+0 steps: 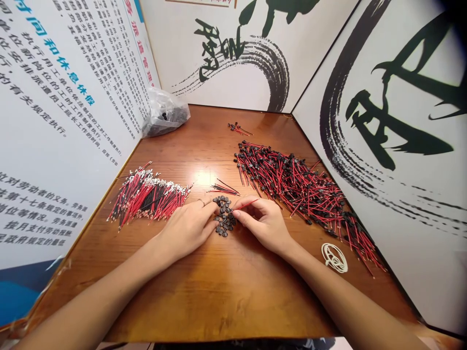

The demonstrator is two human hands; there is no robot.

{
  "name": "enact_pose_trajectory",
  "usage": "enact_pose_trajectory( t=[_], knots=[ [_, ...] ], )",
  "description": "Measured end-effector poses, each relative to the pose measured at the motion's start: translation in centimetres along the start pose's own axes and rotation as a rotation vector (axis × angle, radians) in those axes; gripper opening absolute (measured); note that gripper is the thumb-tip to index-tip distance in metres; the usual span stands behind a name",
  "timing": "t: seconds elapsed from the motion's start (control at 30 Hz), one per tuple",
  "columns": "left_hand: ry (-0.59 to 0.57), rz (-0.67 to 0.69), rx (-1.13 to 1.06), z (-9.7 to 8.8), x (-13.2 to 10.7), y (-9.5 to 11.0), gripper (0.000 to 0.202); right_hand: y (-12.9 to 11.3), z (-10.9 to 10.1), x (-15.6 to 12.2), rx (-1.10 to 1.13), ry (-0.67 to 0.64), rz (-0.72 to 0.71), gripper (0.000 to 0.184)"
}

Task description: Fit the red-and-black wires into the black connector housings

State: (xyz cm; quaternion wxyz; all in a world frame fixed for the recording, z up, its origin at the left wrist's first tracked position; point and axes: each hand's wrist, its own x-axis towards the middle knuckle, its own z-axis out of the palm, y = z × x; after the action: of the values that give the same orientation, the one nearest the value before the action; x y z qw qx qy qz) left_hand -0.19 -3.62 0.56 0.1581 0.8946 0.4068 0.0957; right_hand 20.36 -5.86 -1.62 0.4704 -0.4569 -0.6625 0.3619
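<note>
Red wire pinched by right hand, black connectors touched by left hand, its closure not determinable.

Beside the black connector housings, the right hand partly hides a red wire; what the left hand grips is obscured.

The left forearm at eight o'clock and right forearm at four are bare. A slim, metallic-looking ring circles one finger of the left hand. At six o'clock, dark clothing bears pale, indistinct markings.
</note>
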Motion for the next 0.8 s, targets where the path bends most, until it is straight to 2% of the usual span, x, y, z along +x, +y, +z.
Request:
enact_pose_trajectory(
  t=[0.3, 0.4, 0.6, 0.73, 0.8],
  knots=[
    [0.057, -0.012, -0.079, 0.2, 0.2, 0.0, 0.011, 0.0, 0.0, 0.1, -0.029, -0.019, -0.008, 0.006],
    [0.109, 0.001, -0.148, -0.1, 0.2, 0.1, 0.010, 0.0, -0.1, 0.1, -0.005, -0.012, 0.001, 0.006],
    [0.183, -0.059, -0.495, -1.0, 0.1, 1.1, 0.008, -0.6, -0.3, 0.0, 0.142, 0.001, 0.053, 0.005],
    [0.175, -0.145, -0.760, -1.2, 0.2, 1.7, 0.002, -1.2, -0.2, -0.1, 0.256, 0.002, 0.064, 0.005],
    [0.155, -0.179, -0.938, -1.2, 0.3, 1.9, 0.008, -1.4, -0.2, -0.2, 0.303, -0.007, 0.047, 0.003]
  ],
)
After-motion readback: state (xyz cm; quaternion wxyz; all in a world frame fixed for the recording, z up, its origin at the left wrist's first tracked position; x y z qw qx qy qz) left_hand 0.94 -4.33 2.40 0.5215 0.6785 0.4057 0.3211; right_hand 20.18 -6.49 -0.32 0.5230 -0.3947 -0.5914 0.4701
